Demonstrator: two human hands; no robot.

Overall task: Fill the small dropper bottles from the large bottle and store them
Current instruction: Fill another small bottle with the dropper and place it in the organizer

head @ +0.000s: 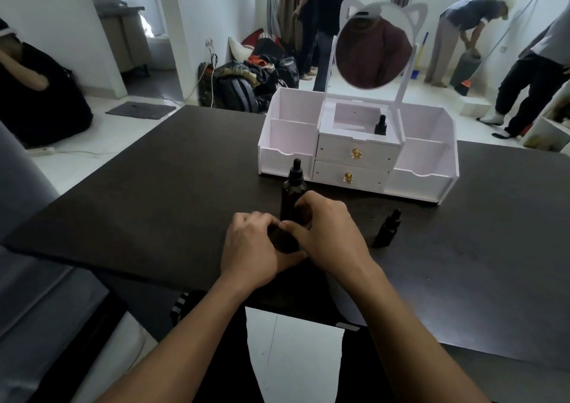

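The large dark bottle with a dropper cap stands upright on the dark table, just behind my hands. My left hand grips a small dark dropper bottle low on the table, and my right hand pinches its top; most of that bottle is hidden by my fingers. A second small dropper bottle stands to the right of my right hand. A third small dropper bottle stands in the top middle compartment of the white organizer.
The organizer has two drawers with gold knobs, open side bins and a round cat-eared mirror. Several people stand or crouch on the floor beyond the table. A pile of bags lies behind the table. A grey sofa is at my left.
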